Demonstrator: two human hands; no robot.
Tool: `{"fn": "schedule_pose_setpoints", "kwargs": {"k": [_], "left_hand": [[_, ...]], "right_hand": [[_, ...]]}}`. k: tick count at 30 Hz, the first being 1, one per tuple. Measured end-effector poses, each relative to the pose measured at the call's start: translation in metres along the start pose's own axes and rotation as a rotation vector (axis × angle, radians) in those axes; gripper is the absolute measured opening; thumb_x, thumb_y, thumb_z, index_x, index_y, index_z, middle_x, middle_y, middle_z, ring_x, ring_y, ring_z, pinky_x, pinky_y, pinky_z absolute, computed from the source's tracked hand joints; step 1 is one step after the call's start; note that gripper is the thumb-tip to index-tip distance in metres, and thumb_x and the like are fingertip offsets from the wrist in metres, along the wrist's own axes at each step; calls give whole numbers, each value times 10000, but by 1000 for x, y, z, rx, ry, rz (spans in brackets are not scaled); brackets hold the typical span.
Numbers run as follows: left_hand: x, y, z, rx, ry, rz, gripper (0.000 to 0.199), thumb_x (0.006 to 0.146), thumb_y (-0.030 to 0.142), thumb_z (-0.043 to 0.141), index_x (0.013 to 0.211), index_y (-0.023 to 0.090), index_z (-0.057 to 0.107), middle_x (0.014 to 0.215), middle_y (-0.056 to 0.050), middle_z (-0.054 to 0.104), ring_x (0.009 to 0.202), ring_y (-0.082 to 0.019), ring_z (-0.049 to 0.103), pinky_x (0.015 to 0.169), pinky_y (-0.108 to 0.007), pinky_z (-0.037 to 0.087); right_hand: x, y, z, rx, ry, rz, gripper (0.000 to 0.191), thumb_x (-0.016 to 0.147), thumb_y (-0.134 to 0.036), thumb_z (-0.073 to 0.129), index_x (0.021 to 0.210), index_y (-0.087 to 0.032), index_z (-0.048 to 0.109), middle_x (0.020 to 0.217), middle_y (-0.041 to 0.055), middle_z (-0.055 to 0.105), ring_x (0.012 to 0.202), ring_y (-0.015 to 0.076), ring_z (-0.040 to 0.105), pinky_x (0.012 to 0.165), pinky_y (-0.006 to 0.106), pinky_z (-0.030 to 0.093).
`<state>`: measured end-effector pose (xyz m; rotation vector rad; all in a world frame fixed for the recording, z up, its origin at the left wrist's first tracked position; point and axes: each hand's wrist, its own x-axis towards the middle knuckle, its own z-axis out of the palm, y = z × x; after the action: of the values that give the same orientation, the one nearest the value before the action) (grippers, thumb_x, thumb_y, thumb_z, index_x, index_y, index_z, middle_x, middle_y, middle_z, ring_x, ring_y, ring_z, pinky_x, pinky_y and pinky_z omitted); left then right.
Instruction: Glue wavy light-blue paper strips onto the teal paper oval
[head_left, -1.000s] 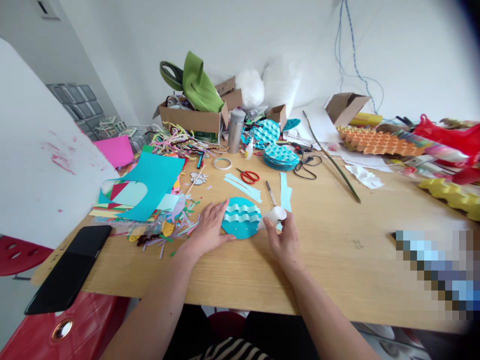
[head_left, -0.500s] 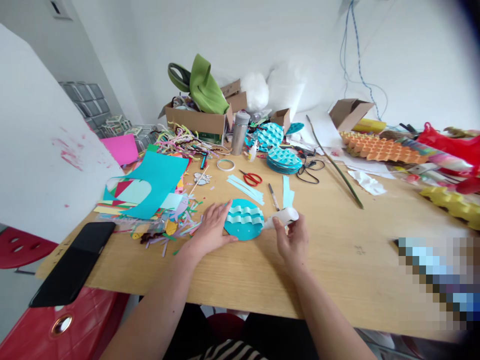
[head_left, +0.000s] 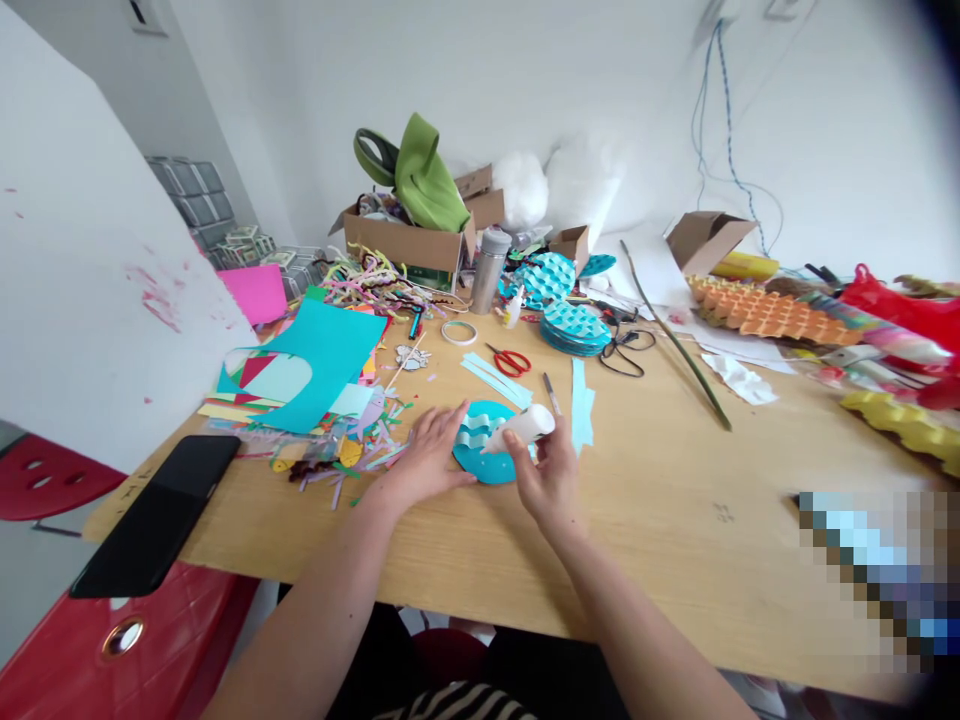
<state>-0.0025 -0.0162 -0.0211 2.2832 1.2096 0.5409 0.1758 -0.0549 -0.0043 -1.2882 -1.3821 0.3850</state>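
A blue paper circle (head_left: 476,463) lies on the table, with wavy pale-blue paper strips (head_left: 474,432) standing up in rows across its upper part. My left hand (head_left: 429,452) rests flat at its left edge, fingers stretched out and thumb spread along the lower rim. Wrapped round a white glue bottle (head_left: 534,424), my right hand (head_left: 551,478) tilts it over the circle, its nozzle pointing down and left close to the surface. Small white dots show on the lower part of the circle. The bottle and fingers hide the circle's right side.
Loose pale-blue strips (head_left: 495,378), red scissors (head_left: 511,362) and a pen (head_left: 552,393) lie beyond the circle. A stack of finished-looking blue circles (head_left: 576,330) sits farther back. Paper scraps (head_left: 367,425) and a black phone (head_left: 156,515) are at the left, a long stick (head_left: 679,345) at the right.
My right hand has brought the glue bottle leftward, from beside the circle to over it. My left hand stays at the circle's left edge. The view has shifted slightly.
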Motion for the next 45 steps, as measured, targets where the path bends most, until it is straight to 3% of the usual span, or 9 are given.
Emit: {"fn": "schedule_pose_setpoints", "kwargs": {"k": [8,16,23,35,45], "left_hand": [[-2,9,-9,-61,-28,-43,1007,718,334,741,1522,217,146,1545,-116,301,1438,-313,198,1153,-487,212],[-1,4,-4,-61,-8,-35,1000,708,313,736,1518,196,161,1512,-139,350,1428,-329,212,1152,-512,211],[0,0,0,-69,5,-52,1000,694,309,727,1516,221,164,1513,-131,351,1438,-342,188,1148,-538,201],[-1,4,-3,-35,-6,-52,996,696,283,718,1515,204,156,1513,-126,350,1434,-326,207,1164,-504,178],[0,5,-3,-17,-17,-49,972,712,288,703,1514,173,166,1514,-136,345,1431,-327,206,1167,-489,179]], "right_hand": [[-16,1,22,-74,-41,-77,234,865,-373,583,1005,-205,500,802,11,589,682,171,554,611,310,452],[-14,4,25,-171,-59,-117,242,868,-388,563,1002,-194,509,803,22,599,632,164,523,559,297,420],[-17,10,27,-188,-59,-136,280,863,-397,570,1043,-191,511,862,42,617,686,179,547,602,317,445],[-16,5,26,-191,-96,-146,246,871,-381,555,1030,-199,509,808,25,591,624,165,506,561,302,416],[-15,5,28,-178,-88,-164,229,879,-383,544,1008,-200,495,819,35,594,678,183,544,572,307,417]]}}
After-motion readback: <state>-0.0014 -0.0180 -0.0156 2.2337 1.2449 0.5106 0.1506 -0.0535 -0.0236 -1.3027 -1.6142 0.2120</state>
